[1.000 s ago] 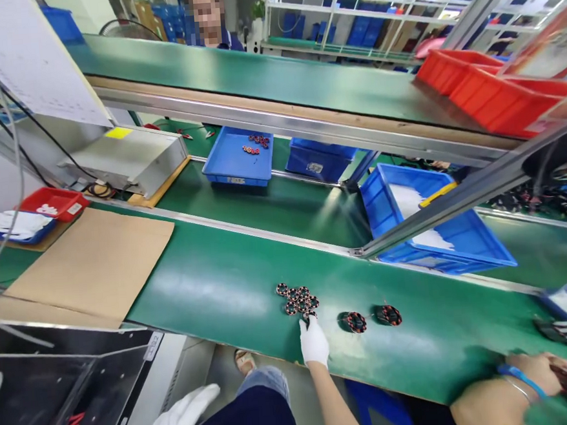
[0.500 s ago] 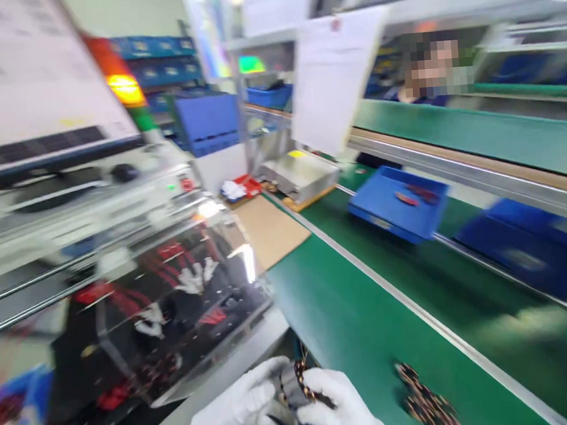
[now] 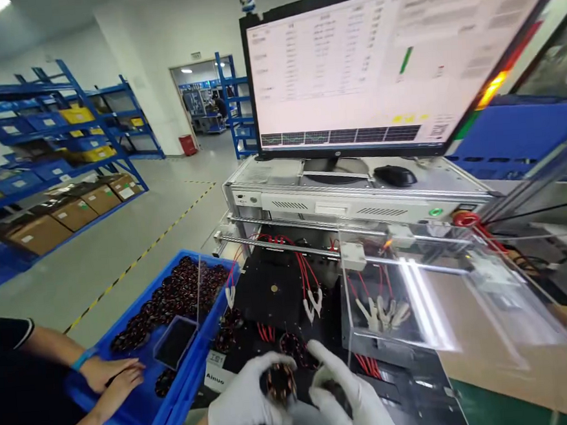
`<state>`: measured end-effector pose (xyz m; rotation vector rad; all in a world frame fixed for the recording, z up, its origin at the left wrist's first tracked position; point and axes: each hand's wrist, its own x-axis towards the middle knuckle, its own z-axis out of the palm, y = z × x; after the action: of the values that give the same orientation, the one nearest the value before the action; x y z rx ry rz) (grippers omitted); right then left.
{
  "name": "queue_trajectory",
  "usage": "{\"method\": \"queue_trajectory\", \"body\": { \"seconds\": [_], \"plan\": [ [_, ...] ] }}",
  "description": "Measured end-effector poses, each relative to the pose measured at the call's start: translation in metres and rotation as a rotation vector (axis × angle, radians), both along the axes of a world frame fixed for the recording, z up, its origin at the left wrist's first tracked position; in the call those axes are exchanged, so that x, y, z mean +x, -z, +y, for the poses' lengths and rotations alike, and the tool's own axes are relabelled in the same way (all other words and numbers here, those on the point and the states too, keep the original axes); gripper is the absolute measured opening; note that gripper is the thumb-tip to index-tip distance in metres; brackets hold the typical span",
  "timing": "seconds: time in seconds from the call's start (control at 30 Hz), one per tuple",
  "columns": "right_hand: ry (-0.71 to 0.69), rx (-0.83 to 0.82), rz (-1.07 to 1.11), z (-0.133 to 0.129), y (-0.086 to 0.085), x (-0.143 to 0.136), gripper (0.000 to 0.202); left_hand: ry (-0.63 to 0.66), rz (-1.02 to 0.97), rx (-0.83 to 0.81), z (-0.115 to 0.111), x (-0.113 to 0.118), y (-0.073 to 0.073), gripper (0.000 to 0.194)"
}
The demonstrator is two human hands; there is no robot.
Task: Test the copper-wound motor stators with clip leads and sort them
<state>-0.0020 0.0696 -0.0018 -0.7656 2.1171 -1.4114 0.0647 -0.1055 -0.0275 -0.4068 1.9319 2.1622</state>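
My left hand (image 3: 250,396), in a white glove, is closed around a round wound motor stator (image 3: 280,384) with copper-coloured windings. My right hand (image 3: 352,395), gloved too, curls its fingers around a dark round part (image 3: 337,393); blur and fingers hide most of it, so its kind is unclear. Both hands are above the front of a black test fixture (image 3: 269,291). Just beyond them another stator (image 3: 293,348) rests on the fixture. Red leads with white clips (image 3: 313,304) hang over the fixture, and a clear cover (image 3: 416,307) spans its right side.
At left, a blue bin (image 3: 156,409) holds many stators and a dark tray (image 3: 176,342). A co-worker's hands (image 3: 113,380) are over its near end. Behind the fixture stand a monitor (image 3: 342,72) and a mouse (image 3: 395,175). Cardboard (image 3: 486,328) lies at right.
My view has swung left from the green bench to the fixture and monitor. My hands, earlier together around one part beside the bench, are now apart above the fixture, each around a part.
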Motion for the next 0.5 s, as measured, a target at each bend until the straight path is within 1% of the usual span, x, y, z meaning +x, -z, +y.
{"method": "queue_trajectory", "body": {
  "seconds": [0.03, 0.07, 0.1, 0.13, 0.17, 0.2, 0.23, 0.3, 0.37, 0.5],
  "plan": [
    [0.051, -0.005, 0.001, -0.010, 0.007, -0.002, 0.047, -0.131, -0.032, -0.075, -0.012, -0.009, 0.013, 0.066],
    [0.082, -0.014, -0.015, -0.019, 0.017, -0.003, 0.048, -0.225, -0.042, -0.158, -0.024, -0.022, 0.026, 0.061],
    [0.092, -0.016, -0.046, -0.027, 0.028, -0.004, 0.049, -0.297, -0.028, -0.290, -0.036, -0.038, 0.038, 0.055],
    [0.093, -0.009, -0.081, -0.034, 0.040, -0.005, 0.049, -0.327, -0.005, -0.451, -0.046, -0.055, 0.048, 0.051],
    [0.096, 0.006, -0.112, -0.040, 0.052, -0.007, 0.049, -0.313, 0.015, -0.598, -0.055, -0.073, 0.058, 0.049],
    [0.106, 0.024, -0.134, -0.045, 0.062, -0.008, 0.048, -0.299, 0.012, -0.707, -0.063, -0.090, 0.067, 0.047],
    [0.129, 0.047, -0.147, -0.049, 0.071, -0.010, 0.047, -0.276, 0.007, -0.775, -0.069, -0.105, 0.074, 0.046],
    [0.188, 0.100, -0.161, -0.054, 0.083, -0.014, 0.045, -0.235, -0.012, -0.840, -0.077, -0.127, 0.087, 0.045],
    [0.234, 0.152, -0.179, -0.058, 0.088, -0.018, 0.044, -0.197, -0.016, -0.886, -0.081, -0.139, 0.097, 0.045],
    [0.305, 0.229, -0.233, -0.071, 0.091, -0.023, 0.045, -0.142, -0.011, -0.986, -0.086, -0.145, 0.111, 0.044]
  ]
}}
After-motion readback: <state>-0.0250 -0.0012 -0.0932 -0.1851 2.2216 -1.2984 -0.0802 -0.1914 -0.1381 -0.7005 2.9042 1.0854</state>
